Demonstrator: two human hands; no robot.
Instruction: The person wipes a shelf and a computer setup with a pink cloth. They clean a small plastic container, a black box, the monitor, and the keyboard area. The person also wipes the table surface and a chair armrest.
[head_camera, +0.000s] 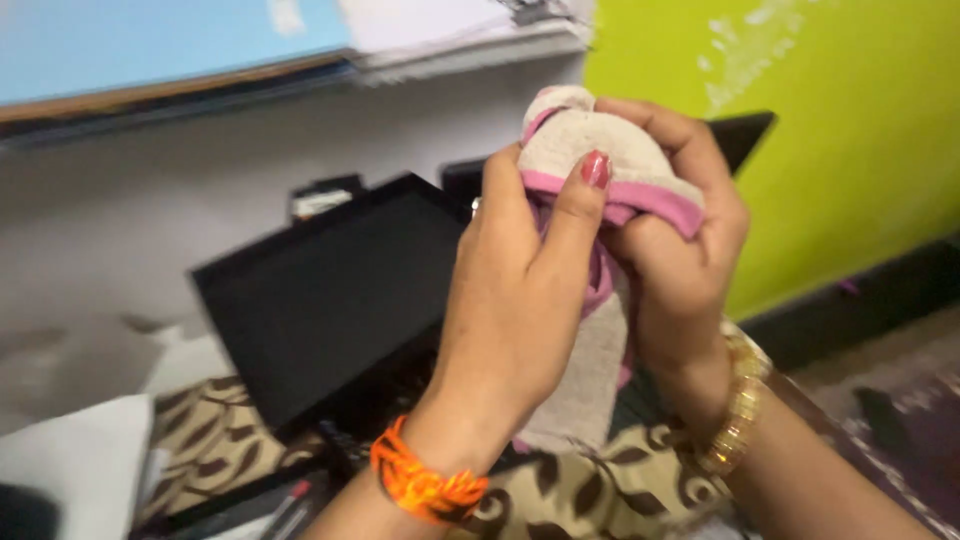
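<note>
The person holds a small cloth up in front of them with both hands. The cloth is pale and fuzzy, with a pink edge. The top of it is bunched up into a lump, and the rest hangs down between the two wrists.

The left hand grips the cloth from the left side. Its thumb, with a red painted nail, presses on the front of the bunched part. An orange thread band is tied around the left wrist.

The right hand is closed around the cloth from the right side. Its fingers curl over the top of the lump. A gold bangle sits on the right wrist. The two hands are close together and touch each other around the cloth.

Behind the hands stands a flat black screen. It is tilted and leans back. It rests on a brown and cream patterned sheet. The sheet has big leaf shapes on it.

Something white lies at the bottom left, beside the patterned sheet. A pen with a red bit lies near the bottom, just left of the left wrist.

The wall on the right is bright green. The wall on the left is pale grey. Up at the top is a shelf with a light blue sheet and some white papers on it.
</note>
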